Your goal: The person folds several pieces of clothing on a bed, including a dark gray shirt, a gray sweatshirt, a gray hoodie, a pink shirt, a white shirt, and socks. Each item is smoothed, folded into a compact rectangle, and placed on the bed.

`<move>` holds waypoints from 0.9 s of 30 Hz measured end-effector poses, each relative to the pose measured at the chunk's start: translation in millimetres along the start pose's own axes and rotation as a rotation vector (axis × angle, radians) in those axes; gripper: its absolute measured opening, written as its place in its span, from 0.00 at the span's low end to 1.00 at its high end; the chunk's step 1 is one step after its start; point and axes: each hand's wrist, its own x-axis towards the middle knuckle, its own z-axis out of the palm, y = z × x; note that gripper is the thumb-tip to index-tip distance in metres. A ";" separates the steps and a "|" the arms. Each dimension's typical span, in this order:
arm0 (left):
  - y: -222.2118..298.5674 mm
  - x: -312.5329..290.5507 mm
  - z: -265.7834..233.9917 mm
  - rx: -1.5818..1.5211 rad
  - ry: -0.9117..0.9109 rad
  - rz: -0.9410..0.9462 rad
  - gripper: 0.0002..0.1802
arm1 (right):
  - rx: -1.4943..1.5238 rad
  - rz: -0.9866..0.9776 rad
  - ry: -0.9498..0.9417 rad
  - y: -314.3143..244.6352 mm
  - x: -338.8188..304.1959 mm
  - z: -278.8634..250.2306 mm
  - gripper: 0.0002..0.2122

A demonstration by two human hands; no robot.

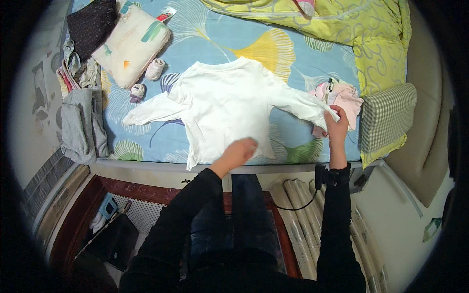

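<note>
A white long-sleeved shirt (227, 105) lies spread out on the bed, neck away from me and both sleeves out to the sides. My right hand (337, 123) pinches the cuff of the sleeve on the right, thumb and fingers closed on the cloth. My left hand (238, 154) is over the lower part of the shirt, near its hem. Its fingers are smeared by motion, and whether they touch the cloth I cannot tell. Just beside the right cuff sits a pile of folded pink clothes (348, 100), partly behind my right hand.
A blue leaf-patterned sheet (325, 61) covers the bed. On the left are a pale pillow (134, 44), a dark folded cloth (92, 24), small rolled socks (155, 69) and grey clothing (84, 122) at the edge. A yellow quilt (381, 58) and a checked pillow (389, 117) lie on the right.
</note>
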 end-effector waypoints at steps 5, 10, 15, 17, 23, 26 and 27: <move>-53.6 -27.2 -83.0 -0.324 0.938 -0.367 0.13 | 0.351 -0.144 -0.194 -77.7 -46.7 46.4 0.13; -120.6 -83.5 -180.4 -0.925 1.275 -0.767 0.16 | 0.119 -0.382 -0.402 -137.5 -86.4 134.2 0.17; -146.6 -91.4 -234.0 -1.399 1.390 -0.475 0.19 | 0.338 -0.357 -0.745 -142.0 -122.7 213.9 0.18; -148.4 -91.4 -244.8 -1.469 1.362 -0.458 0.18 | 0.030 -0.574 -0.556 -123.7 -119.3 224.3 0.19; -135.7 -105.8 -246.8 -1.518 1.341 -0.265 0.17 | -0.634 -0.729 -0.518 -74.1 -107.8 232.6 0.35; -115.4 -112.9 -243.0 -1.397 1.432 -0.237 0.17 | -0.904 -0.676 -0.730 -71.9 -107.2 245.7 0.40; -106.4 -113.9 -243.0 -1.352 1.487 -0.250 0.17 | -0.931 -0.653 -0.750 -73.6 -106.3 249.7 0.40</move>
